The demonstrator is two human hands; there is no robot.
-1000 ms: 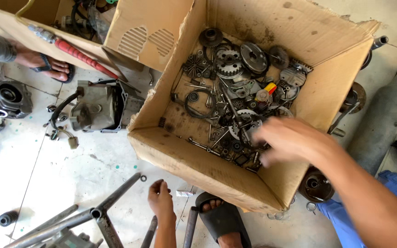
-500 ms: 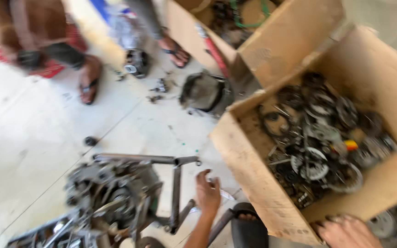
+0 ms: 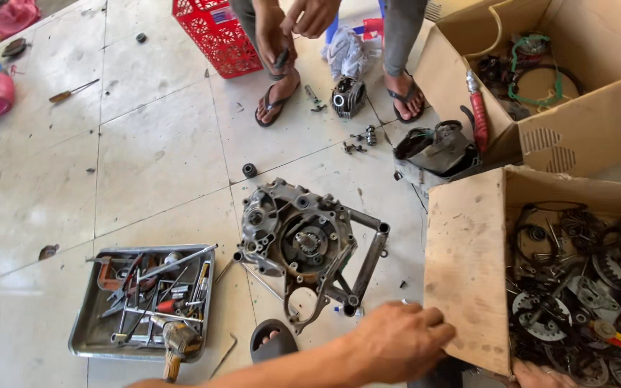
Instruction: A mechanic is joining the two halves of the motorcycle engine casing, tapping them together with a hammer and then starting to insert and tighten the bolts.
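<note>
Swung back toward the floor since half a second ago, with the engine crankcase (image 3: 302,243), then low at 7 o'clock and blurred, now sharp at centre. Left hand (image 3: 401,338), earlier spread on the floor by the sandal, now at 6 o'clock, fingers curled over the near corner of the cardboard box (image 3: 468,266), touching its outer wall; gripping nothing else. Right hand (image 3: 540,375) at 5 o'clock, only partly in view at the bottom edge inside the box of gears and clutch parts (image 3: 576,302); whether clenched or loose cannot be told. Crankcase flat on the tiled floor (image 3: 145,165), just beside the box, at 9 o'clock from it, resting on a dark tubular frame (image 3: 368,259). Metal tool tray (image 3: 84,327) at 8 o'clock, holding pliers, wrenches and a drill. Small black ring (image 3: 249,170) on the floor at 11 o'clock from the crankcase. Second open box (image 3: 583,129) at 2 o'clock. Another person's feet in sandals (image 3: 276,100) at 12 o'clock, that person's hands (image 3: 292,21) holding a small part, beside a red crate (image 3: 213,32) and a cylinder head (image 3: 348,95).
</note>
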